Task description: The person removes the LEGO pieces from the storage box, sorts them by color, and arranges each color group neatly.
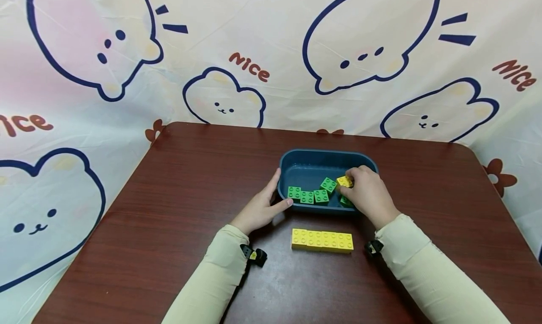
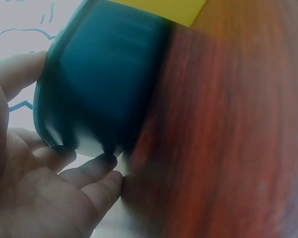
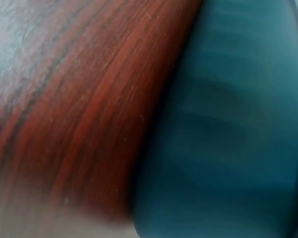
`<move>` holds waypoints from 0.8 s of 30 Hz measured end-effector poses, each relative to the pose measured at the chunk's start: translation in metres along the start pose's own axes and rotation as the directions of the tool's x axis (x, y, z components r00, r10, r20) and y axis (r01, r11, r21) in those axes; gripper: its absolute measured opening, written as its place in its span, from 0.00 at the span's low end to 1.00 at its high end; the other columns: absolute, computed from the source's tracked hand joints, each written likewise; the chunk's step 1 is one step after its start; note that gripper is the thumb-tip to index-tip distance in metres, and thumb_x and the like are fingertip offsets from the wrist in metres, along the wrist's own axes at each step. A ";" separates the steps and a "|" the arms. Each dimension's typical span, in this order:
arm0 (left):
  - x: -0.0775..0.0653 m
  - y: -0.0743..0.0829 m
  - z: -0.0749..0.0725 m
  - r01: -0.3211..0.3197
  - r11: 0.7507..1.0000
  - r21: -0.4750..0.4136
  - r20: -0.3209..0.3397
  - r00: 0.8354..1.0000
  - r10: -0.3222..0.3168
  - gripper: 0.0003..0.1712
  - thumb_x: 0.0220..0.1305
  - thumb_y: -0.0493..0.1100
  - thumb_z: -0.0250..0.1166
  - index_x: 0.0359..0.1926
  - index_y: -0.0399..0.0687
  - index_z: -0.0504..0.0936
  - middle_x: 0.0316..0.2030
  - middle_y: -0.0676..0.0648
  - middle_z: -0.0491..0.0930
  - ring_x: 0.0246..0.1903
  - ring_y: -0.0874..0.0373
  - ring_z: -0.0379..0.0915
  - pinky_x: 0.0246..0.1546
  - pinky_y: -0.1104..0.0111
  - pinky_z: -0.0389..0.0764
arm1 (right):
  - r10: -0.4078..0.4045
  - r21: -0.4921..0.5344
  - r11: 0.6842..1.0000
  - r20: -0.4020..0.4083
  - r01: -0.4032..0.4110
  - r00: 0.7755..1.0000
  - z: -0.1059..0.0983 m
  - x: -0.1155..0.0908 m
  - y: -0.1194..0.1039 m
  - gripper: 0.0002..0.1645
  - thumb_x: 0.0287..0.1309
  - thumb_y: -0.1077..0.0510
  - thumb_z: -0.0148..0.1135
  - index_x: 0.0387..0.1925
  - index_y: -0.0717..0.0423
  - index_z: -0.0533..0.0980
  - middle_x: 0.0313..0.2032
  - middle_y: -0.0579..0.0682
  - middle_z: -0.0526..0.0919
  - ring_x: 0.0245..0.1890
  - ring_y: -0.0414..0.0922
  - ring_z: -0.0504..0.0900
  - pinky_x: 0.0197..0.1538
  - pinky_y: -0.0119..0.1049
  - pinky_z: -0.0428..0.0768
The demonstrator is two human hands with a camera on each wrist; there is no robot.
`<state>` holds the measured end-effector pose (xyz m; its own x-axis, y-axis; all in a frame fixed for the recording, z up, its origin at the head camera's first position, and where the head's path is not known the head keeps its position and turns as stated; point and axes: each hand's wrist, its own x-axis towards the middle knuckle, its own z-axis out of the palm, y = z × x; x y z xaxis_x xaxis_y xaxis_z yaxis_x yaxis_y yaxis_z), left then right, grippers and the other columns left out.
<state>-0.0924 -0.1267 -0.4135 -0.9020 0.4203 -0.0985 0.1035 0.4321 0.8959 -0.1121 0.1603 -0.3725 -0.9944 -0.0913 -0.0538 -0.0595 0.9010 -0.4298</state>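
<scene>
A dark blue plastic tray (image 1: 326,157) stands on the table, several green toy bricks (image 1: 321,196) lying along its near side. My left hand (image 1: 259,208) rests against the left end, its thumb at the near rim and its fingers along the side; the left wrist view shows the fingertips touching the wall (image 2: 99,74). Over the right part of the tray, my right hand (image 1: 372,197) pinches a yellow brick (image 1: 343,181). Beneath that hand a green brick (image 1: 346,201) is partly hidden. The right wrist view shows only the tray's outer wall (image 3: 228,129) and the tabletop.
In front of the tray lies a row of yellow bricks (image 1: 322,241) set end to end. The brown wooden table (image 1: 190,183) extends around everything. Behind it hangs a pale cloth (image 1: 279,107) printed with cartoon bears. Each wrist wears a black strapped device.
</scene>
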 end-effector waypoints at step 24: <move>0.001 0.001 0.000 0.002 1.000 0.005 0.000 1.000 -0.002 0.51 0.71 0.61 0.61 0.80 0.72 0.35 0.78 0.62 0.38 0.76 0.56 0.43 0.72 0.55 0.58 | -0.035 0.093 0.994 -0.140 0.049 0.990 -0.016 -0.021 -0.005 0.27 0.62 0.60 0.66 0.63 0.62 0.75 0.58 0.63 0.78 0.48 0.56 0.78 0.50 0.54 0.83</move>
<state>-0.0928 -0.1259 -0.4133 -0.9022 0.4195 -0.0998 0.1044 0.4371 0.8933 -0.0922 0.1649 -0.3548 -0.9941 -0.0627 0.0881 -0.0993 0.8519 -0.5143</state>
